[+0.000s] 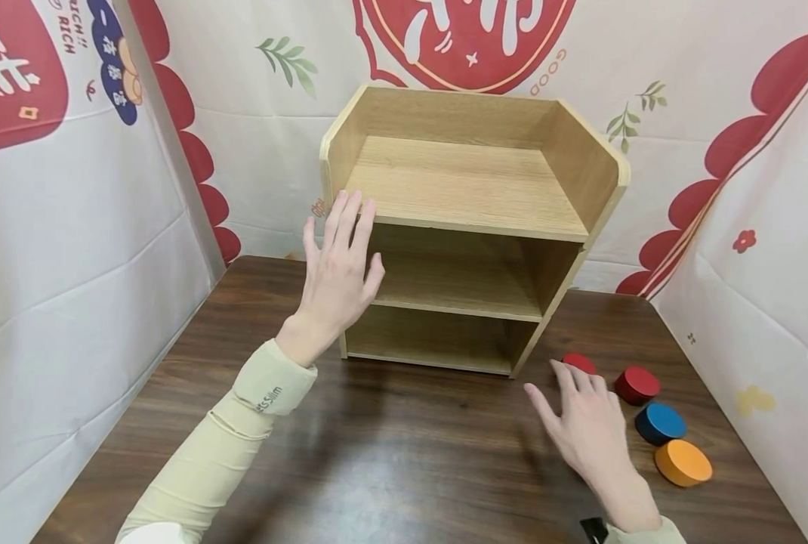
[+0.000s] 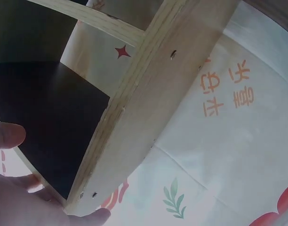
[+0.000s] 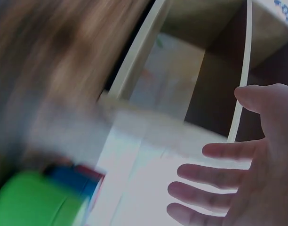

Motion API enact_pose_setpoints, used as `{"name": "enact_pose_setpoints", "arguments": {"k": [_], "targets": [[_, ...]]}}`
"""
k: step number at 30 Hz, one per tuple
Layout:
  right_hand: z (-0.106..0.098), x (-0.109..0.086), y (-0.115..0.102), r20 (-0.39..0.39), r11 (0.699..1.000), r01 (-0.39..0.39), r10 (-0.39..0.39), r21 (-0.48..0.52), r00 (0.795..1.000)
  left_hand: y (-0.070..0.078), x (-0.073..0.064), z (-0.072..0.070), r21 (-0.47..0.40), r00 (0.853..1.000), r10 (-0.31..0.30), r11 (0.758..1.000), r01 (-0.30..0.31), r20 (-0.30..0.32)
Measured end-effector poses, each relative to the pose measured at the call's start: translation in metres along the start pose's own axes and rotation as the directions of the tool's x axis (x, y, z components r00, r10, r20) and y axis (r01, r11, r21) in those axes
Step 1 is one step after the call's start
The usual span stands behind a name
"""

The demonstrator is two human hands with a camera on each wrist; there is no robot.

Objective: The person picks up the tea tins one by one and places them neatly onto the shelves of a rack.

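Note:
A small light-wood shelf point(image 1: 458, 189) with a raised rim around its top and two compartments below stands upright on the table. My left hand point(image 1: 339, 272) is at the shelf's front left, fingers spread and straight, overlapping the edge of the top board; in the left wrist view its fingers lie close around a corner of the shelf. Over the table to the right of the shelf, my right hand point(image 1: 584, 419) is spread with nothing in it. Beside it lie a red round block point(image 1: 637, 385), a blue one point(image 1: 660, 423) and an orange one point(image 1: 683, 462). Another red block point(image 1: 579, 363) is partly hidden behind its fingertips.
A green round block point(image 3: 38, 202) shows blurred in the right wrist view. The dark wood table point(image 1: 411, 453) is enclosed at the back and sides by white printed cloth point(image 1: 254, 166) with red scalloped borders. The shelf stands near the back cloth.

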State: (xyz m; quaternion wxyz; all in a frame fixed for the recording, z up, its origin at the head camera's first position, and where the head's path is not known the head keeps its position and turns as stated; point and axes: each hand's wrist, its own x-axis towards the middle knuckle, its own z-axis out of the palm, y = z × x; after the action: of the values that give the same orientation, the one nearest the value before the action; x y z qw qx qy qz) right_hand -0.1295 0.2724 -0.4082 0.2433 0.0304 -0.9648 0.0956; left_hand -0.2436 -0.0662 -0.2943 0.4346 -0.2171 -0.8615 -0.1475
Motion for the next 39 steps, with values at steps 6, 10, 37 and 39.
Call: {"name": "enact_pose_setpoints", "arguments": {"k": [6, 10, 37, 39], "targets": [[-0.013, -0.025, 0.035, 0.045, 0.987, -0.156, 0.158, -0.039, 0.986, -0.001, 0.003, 0.000, -0.018, 1.000, 0.013, 1.000, -0.013, -0.016], [-0.020, -0.042, 0.052, 0.148, 0.955, -0.282, 0.294, -0.096, 0.944, -0.002, 0.003, -0.001, -0.029, 1.000, 0.013, 0.999, -0.013, -0.019], [-0.001, -0.061, 0.091, 0.543, 0.919, -0.376, 0.376, -0.117, 0.751, -0.003, 0.000, 0.007, -0.033, 0.999, 0.016, 0.999, -0.018, -0.036], [0.000, -0.061, 0.091, 0.544, 0.921, -0.375, 0.369, -0.105, 0.754, -0.003, 0.000, 0.008, -0.033, 0.999, 0.017, 0.999, -0.019, -0.040]]}}
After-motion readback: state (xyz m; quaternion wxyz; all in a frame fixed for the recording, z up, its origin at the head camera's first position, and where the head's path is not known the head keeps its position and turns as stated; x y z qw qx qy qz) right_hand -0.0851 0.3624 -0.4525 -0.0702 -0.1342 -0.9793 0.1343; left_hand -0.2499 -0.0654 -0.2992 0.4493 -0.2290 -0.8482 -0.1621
